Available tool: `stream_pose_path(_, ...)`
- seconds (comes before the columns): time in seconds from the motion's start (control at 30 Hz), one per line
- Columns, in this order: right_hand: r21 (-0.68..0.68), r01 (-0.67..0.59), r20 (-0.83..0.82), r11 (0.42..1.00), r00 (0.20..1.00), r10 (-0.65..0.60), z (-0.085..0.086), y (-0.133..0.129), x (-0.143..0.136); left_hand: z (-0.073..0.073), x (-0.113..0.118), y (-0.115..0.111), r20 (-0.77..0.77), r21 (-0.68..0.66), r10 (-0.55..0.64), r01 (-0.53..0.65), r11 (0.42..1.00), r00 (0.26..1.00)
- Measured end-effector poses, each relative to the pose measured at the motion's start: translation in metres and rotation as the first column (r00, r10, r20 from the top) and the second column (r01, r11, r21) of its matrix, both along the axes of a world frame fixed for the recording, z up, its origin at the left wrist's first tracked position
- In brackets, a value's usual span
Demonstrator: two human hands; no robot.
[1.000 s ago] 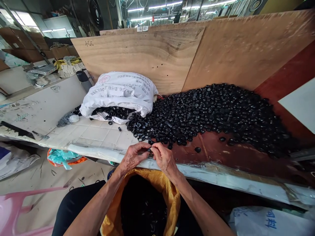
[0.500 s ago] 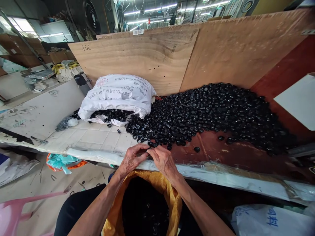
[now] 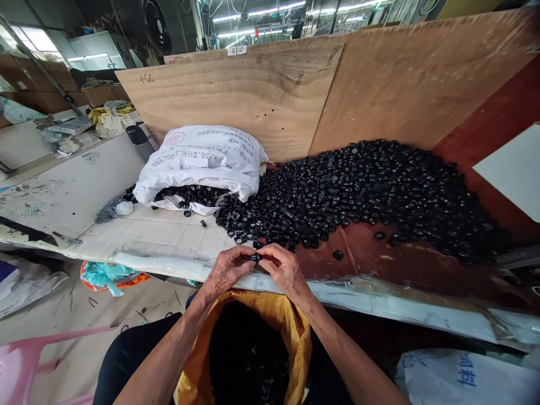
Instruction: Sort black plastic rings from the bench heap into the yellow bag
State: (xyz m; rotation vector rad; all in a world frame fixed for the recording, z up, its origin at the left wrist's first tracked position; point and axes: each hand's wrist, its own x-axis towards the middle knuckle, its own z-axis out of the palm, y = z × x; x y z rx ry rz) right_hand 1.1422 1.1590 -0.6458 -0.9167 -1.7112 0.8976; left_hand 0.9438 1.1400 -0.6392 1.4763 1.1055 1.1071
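Between the fingertips of both hands is a small black plastic cap (image 3: 255, 257), held just over the table's front edge. My left hand (image 3: 228, 270) pinches it from the left, and my right hand (image 3: 283, 269) grips it from the right. Most of the piece is covered by the fingers. Below the wrists, a yellow sack (image 3: 299, 343) gapes open with many black pieces in its dark inside. Just beyond the hands spreads a large heap of small black plastic parts (image 3: 363, 183), some ring-shaped at its left end.
A white printed sack (image 3: 202, 154) lies on the table, black rings spilling from its mouth. Plywood boards (image 3: 236, 101) stand along the back. The table edge (image 3: 363, 301) is wrapped in plastic. A pink stool (image 3: 25, 360) stands at lower left, a white sack (image 3: 468, 377) at lower right.
My right hand's fingers have shifted slightly, and the black piece between the fingertips now shows more clearly. The heap and the sacks look the same.
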Motion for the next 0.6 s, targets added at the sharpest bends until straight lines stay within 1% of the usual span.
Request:
stream_pose_path(0.1,0.013,-0.004,-0.025,1.0,1.0,0.005,0.0,0.0,-0.001,0.003,0.001,0.0,0.012,-0.038,0.005,-0.004,0.999,1.0)
stream_pose_path(0.17,-0.006,-0.01,-0.041,1.0,0.999,0.009,0.0,-0.001,-0.002,0.004,0.001,0.0,0.022,-0.055,0.01,-0.009,0.998,1.0)
stream_pose_path(0.3,-0.056,0.029,-0.061,0.998,0.998,-0.033,0.0,-0.001,-0.002,0.003,0.001,0.0,0.037,-0.034,0.011,-0.01,0.999,0.999)
stream_pose_path(0.4,-0.028,0.04,-0.071,0.999,0.997,-0.042,-0.004,0.001,-0.002,0.001,0.001,0.001,0.002,-0.021,0.003,-0.003,1.0,1.0)
stream_pose_path(0.5,0.01,0.042,-0.073,0.999,0.996,-0.041,-0.008,0.002,-0.003,0.0,0.001,0.002,-0.012,-0.039,0.01,-0.011,0.999,1.0)
stream_pose_path(0.6,-0.022,0.052,-0.094,0.998,0.994,-0.054,-0.012,0.001,-0.004,0.002,0.002,0.001,0.004,-0.04,0.021,-0.021,0.999,1.0)
